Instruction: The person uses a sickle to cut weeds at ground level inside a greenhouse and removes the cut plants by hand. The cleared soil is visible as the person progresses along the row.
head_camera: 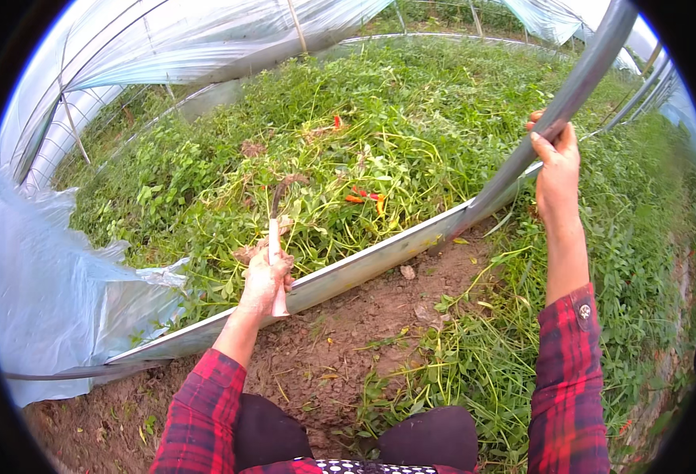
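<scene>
My left hand (265,278) is closed around the pale handle of a sickle (275,243), whose dark curved blade points away from me over the plants. Dry roots or stems show beside that hand. On the right, my right hand (555,160) grips a thick grey pole (513,157) that slants up to the top right; its fingers wrap behind it. Past a long low board (348,275), red and orange chili peppers (377,198) lie among uprooted green plants (324,172). Another red pepper (337,122) shows farther back.
Torn plastic sheeting (46,284) hangs at the left, and more film (217,35) covers the greenhouse frame above. Bare brown soil (324,349) lies before my knees. Cut or pulled weeds (466,367) cover the ground at the right, beside dense green growth (638,249).
</scene>
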`<state>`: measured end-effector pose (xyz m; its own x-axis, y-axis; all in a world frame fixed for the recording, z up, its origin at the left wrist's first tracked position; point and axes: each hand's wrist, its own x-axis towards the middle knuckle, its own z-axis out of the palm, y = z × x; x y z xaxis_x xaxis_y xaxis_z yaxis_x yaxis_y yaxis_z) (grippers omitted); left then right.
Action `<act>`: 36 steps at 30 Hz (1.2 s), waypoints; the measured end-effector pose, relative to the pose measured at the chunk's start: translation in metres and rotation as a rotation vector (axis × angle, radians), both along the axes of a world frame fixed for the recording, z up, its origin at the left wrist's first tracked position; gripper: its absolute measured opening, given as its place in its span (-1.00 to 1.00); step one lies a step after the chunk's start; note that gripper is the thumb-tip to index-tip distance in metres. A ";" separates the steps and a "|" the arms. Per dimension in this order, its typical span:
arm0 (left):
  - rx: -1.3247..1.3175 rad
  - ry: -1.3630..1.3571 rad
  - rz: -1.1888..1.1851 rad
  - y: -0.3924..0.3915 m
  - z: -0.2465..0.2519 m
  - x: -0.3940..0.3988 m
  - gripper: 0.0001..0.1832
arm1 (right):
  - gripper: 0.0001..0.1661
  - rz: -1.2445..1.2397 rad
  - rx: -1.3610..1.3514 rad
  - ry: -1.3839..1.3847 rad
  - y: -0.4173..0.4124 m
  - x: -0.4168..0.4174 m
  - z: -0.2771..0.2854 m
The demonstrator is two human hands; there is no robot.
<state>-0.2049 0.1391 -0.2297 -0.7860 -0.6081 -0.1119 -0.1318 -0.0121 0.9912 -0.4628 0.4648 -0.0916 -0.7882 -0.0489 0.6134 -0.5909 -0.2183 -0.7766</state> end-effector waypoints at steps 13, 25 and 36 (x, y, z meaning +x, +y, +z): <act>-0.112 -0.073 0.050 0.014 -0.002 -0.002 -0.86 | -0.89 -0.118 0.642 0.253 -0.045 0.045 -0.136; -0.077 -0.039 0.038 0.011 -0.011 -0.001 -0.83 | -0.88 -0.499 1.081 0.567 -0.097 0.008 -0.166; -0.061 -0.093 0.048 0.013 -0.004 -0.001 -0.84 | -0.91 -0.367 1.041 0.445 -0.092 0.010 -0.179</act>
